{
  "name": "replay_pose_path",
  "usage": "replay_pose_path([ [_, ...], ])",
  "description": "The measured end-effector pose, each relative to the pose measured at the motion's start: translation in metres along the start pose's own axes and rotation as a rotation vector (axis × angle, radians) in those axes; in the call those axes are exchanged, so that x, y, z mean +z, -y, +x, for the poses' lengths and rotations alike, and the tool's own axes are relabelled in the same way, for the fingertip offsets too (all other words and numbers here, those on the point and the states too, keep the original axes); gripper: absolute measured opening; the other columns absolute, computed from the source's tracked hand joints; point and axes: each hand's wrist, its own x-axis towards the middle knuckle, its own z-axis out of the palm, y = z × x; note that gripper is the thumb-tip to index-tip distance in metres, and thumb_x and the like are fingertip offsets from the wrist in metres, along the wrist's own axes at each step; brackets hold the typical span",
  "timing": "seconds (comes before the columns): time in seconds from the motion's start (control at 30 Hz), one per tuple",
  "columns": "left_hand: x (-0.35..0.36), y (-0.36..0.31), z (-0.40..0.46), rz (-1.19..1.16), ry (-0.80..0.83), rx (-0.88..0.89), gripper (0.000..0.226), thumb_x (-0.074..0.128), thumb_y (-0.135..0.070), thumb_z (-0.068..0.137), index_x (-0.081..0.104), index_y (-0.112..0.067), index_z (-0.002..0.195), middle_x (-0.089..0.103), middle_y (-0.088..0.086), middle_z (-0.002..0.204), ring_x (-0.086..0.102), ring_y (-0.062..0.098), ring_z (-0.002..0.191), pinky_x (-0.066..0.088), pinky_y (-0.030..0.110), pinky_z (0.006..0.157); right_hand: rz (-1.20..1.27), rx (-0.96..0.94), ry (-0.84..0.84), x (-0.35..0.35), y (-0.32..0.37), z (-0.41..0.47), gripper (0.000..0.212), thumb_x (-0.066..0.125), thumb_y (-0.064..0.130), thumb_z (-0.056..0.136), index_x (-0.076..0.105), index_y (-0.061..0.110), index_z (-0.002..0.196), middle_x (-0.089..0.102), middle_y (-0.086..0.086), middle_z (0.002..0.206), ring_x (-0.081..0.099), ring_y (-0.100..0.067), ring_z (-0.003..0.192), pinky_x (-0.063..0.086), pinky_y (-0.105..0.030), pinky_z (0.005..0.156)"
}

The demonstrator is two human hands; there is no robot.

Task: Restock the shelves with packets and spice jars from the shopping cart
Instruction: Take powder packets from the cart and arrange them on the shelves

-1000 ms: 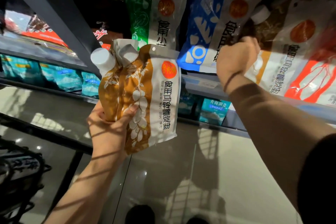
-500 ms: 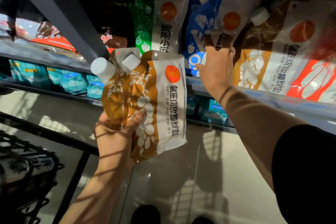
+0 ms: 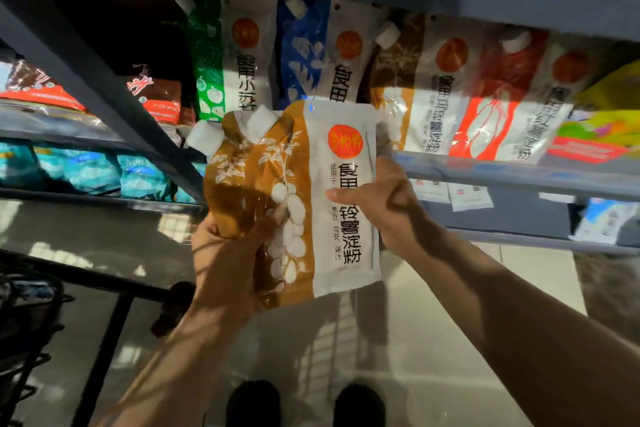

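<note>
Two brown-and-white spouted starch pouches (image 3: 294, 184) with white caps are held stacked in front of the shelf. My left hand (image 3: 235, 253) grips them from below at the lower left. My right hand (image 3: 377, 201) pinches the front pouch's right edge, thumb across the white panel. Behind them, on the grey shelf (image 3: 485, 172), stand a green pouch (image 3: 228, 55), a blue pouch (image 3: 318, 52), a matching brown pouch (image 3: 415, 80) and a red pouch (image 3: 502, 97).
A dark slanted shelf post (image 3: 104, 94) runs down the left. Teal packets (image 3: 104, 173) fill the lower left shelf. The black wire cart (image 3: 27, 315) sits at the lower left. My shoes (image 3: 304, 406) show on the tiled floor.
My right hand left the blue pouch on the shelf and came down to pinch the front brown pouch. The held pouches moved right and nearer the shelf.
</note>
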Motion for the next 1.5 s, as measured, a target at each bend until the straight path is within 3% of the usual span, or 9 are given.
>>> replay_pose_path([
  [0.2,0.037,0.015,-0.018,0.135,0.075,-0.152,0.018,0.064,-0.039,0.086,0.070,-0.022,0.084,0.076,0.000,0.084,0.070,0.031,0.094,0.054,0.052,0.089,0.400,-0.041,-0.091,-0.061,-0.009,-0.020,0.022,0.044,-0.021,0.083,0.053,-0.005,0.094,0.070,-0.013,0.084,0.069,-0.025,0.080,0.058,-0.042,0.072],
  [0.33,0.049,0.015,-0.015,0.178,0.090,-0.013,0.012,0.064,-0.026,0.089,0.065,-0.026,0.101,0.076,-0.007,0.092,0.073,0.016,0.091,0.059,0.040,0.082,0.317,-0.177,-0.335,-0.099,0.002,-0.005,0.039,0.061,-0.017,0.064,0.059,0.009,0.094,0.068,-0.020,0.094,0.066,-0.036,0.085,0.058,-0.049,0.072],
  [0.5,0.049,0.018,-0.005,0.225,0.027,0.036,0.032,0.066,-0.031,0.088,0.064,-0.016,0.117,0.075,0.002,0.101,0.073,0.021,0.092,0.057,0.050,0.084,0.335,-0.276,-0.515,-0.126,0.024,0.025,0.041,0.058,-0.019,0.073,0.051,0.013,0.097,0.064,-0.013,0.097,0.065,-0.024,0.085,0.058,-0.037,0.073],
  [0.7,0.041,0.026,0.005,0.296,-0.100,0.081,0.019,0.071,-0.038,0.082,0.063,-0.022,0.075,0.073,-0.012,0.073,0.073,0.012,0.074,0.059,0.046,0.070,0.299,-0.179,-0.615,-0.125,0.050,0.070,0.044,0.066,-0.001,0.078,0.028,0.022,0.074,0.035,0.003,0.079,0.037,-0.008,0.073,0.037,-0.018,0.059],
  [0.93,0.051,0.024,0.010,0.258,-0.045,0.031,0.020,0.070,-0.035,0.081,0.068,-0.023,0.098,0.076,-0.002,0.090,0.074,0.019,0.084,0.060,0.045,0.072,0.338,-0.135,-0.528,-0.115,0.027,0.094,0.041,0.060,0.001,0.087,0.027,0.022,0.075,0.035,0.004,0.092,0.036,-0.005,0.082,0.037,-0.006,0.062],
  [1.13,0.062,0.022,0.011,0.216,0.061,0.060,0.013,0.063,-0.026,0.087,0.073,-0.023,0.095,0.076,-0.001,0.095,0.074,0.018,0.087,0.061,0.032,0.066,0.042,-0.153,-0.579,-0.122,0.017,0.096,0.029,0.068,0.010,0.084,0.047,0.014,0.105,0.056,-0.009,0.106,0.053,-0.017,0.094,0.045,-0.035,0.093],
  [1.27,0.062,0.018,0.013,0.155,0.079,0.055,0.021,0.065,-0.028,0.080,0.071,-0.021,0.099,0.076,0.004,0.098,0.073,0.024,0.091,0.060,0.043,0.075,-0.535,-0.269,-0.860,-0.114,-0.011,0.087,0.096,0.081,0.042,0.068,0.028,0.007,0.140,0.033,-0.010,0.143,0.034,-0.020,0.129,0.017,-0.025,0.112],
  [1.37,0.061,0.013,0.015,0.114,0.107,0.057,0.034,0.067,-0.032,0.078,0.062,-0.010,0.102,0.075,0.005,0.083,0.074,0.021,0.073,0.061,0.038,0.062,-0.581,-0.603,-0.653,-0.116,-0.038,0.070,0.079,0.068,0.049,0.081,0.027,0.028,0.145,0.038,0.004,0.147,0.036,0.001,0.133,0.025,-0.052,0.112],
  [1.5,0.058,0.009,0.023,0.107,0.167,0.058,0.046,0.070,-0.035,0.077,0.060,-0.006,0.110,0.074,0.005,0.088,0.073,0.021,0.076,0.059,0.038,0.065,-0.721,-0.723,-0.539,-0.121,-0.028,0.075,0.042,0.057,0.059,0.083,0.045,0.056,0.123,0.034,0.006,0.142,0.038,-0.024,0.135,0.026,-0.062,0.108],
])
